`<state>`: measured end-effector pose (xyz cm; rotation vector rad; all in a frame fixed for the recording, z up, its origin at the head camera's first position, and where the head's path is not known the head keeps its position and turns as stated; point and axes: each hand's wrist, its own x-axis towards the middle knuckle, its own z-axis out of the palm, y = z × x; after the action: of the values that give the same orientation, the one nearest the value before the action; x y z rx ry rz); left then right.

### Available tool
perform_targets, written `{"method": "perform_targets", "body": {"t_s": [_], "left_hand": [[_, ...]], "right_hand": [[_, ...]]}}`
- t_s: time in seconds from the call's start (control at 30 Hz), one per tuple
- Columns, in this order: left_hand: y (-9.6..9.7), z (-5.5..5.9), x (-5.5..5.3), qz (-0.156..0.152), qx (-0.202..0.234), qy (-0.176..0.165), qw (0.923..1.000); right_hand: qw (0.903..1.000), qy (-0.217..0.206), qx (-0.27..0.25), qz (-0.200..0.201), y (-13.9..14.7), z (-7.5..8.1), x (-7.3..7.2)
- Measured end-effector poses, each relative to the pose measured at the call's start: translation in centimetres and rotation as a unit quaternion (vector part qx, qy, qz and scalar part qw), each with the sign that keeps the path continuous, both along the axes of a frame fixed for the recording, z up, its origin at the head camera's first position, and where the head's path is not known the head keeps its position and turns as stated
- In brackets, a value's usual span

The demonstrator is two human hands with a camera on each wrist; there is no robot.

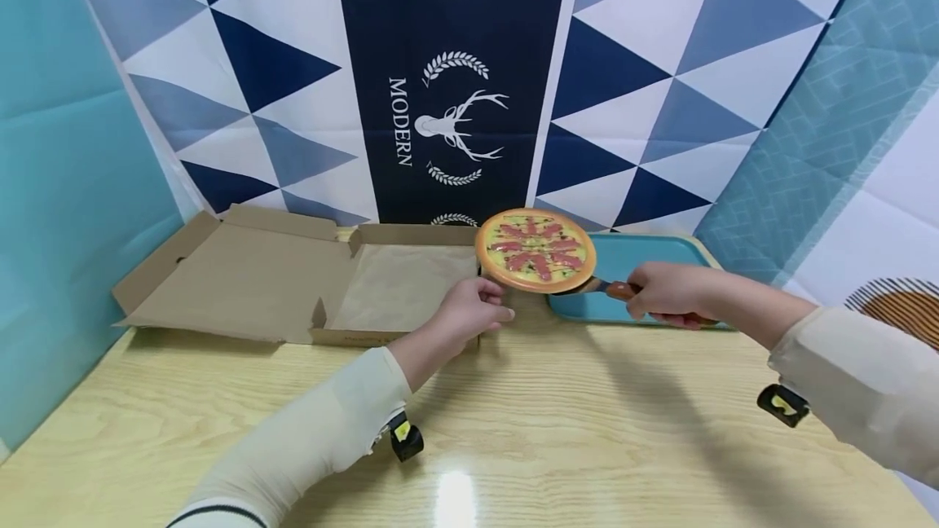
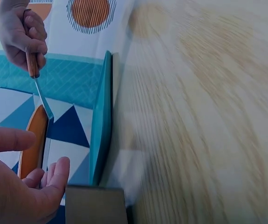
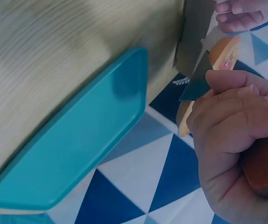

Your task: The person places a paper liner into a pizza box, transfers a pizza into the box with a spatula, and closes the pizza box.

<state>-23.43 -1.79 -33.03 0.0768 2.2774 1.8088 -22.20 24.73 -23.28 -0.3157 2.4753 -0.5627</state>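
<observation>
A round pizza [image 1: 535, 249] with red strips of topping is held above the table on a flat metal pizza server [image 1: 587, 286], mostly hidden beneath it. My right hand [image 1: 667, 292] grips the server's wooden handle [image 2: 32, 64]. At the pizza's left edge is my left hand [image 1: 469, 316]. The left wrist view shows that hand's thumb and loosely bent fingers [image 2: 54, 179] about the pizza's rim, some of them low by its underside; whether they touch it I cannot tell. Just left of the pizza lies an unfolded cardboard pizza box [image 1: 411, 283], lined with paper.
Behind my right hand rests a teal tray [image 1: 631, 267] by the patterned backdrop [image 1: 623, 88]. The box's lid [image 1: 249, 283] lies folded back to the left. Light wood tabletop [image 1: 513, 430] stretches in front of these things.
</observation>
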Motion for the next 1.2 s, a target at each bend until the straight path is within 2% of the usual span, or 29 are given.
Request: {"method": "perform_targets", "body": {"t_s": [0.2,0.33,0.47,0.6,0.7,0.93,1.13,1.2], "left_hand": [[-2.0,0.0,0.5,0.006,-0.006,0.012,0.9999],[-3.1,-0.1,0.8,0.009,-0.014,0.023,0.9996],[-4.4,-0.2,1.0,0.017,-0.052,0.048,0.9974],[-5.8,0.0,1.1,0.020,-0.103,0.077,0.9915],[-7.1,0.1,1.0,0.016,-0.143,0.107,0.9839],[-10.1,0.3,1.2,0.016,-0.225,0.171,0.9592],[-12.8,0.3,1.7,0.023,-0.281,0.224,0.9330],[-13.6,0.4,1.9,0.027,-0.292,0.236,0.9264]], "right_hand": [[0.9999,0.007,0.004,0.006,-2.0,-0.4,-0.9],[0.9999,0.008,0.006,0.004,-3.0,-0.6,-1.1],[1.0000,0.005,0.005,0.002,-4.0,-0.8,-1.3],[0.9999,0.008,0.005,0.008,-4.9,-1.0,-1.6],[0.9999,0.008,-0.002,0.009,-5.5,-1.0,-1.9],[0.9999,0.007,-0.013,0.006,-6.8,-1.3,-2.3],[0.9998,0.010,-0.014,0.004,-7.9,-1.6,-2.7],[0.9999,0.012,-0.012,0.003,-8.3,-1.8,-2.9]]}}
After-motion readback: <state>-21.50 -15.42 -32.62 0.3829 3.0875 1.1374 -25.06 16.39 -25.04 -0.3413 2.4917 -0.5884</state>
